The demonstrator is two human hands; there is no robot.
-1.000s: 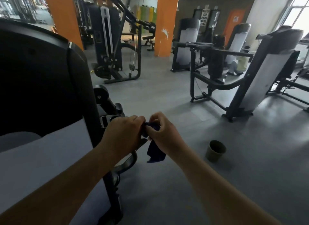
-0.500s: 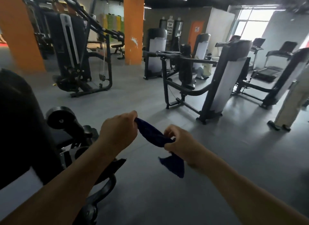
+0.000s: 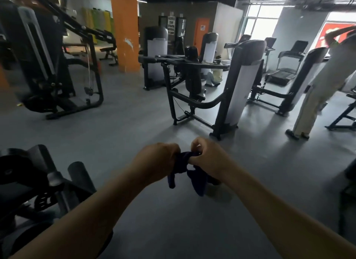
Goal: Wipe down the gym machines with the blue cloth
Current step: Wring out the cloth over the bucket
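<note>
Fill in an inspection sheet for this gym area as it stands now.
Surface: grey floor, matte, with a dull sheen.
Job's things: blue cloth bunched between both hands, ends hanging; nearest machine at lower left, not touched; machine ahead.
Clutter: nothing seen.
Hands: left hand grips the cloth; right hand pinches it.
Cables: thin cable hanging on the far-left machine.
Surroundings: orange pillar; treadmills by the window; a person standing at right.
</note>
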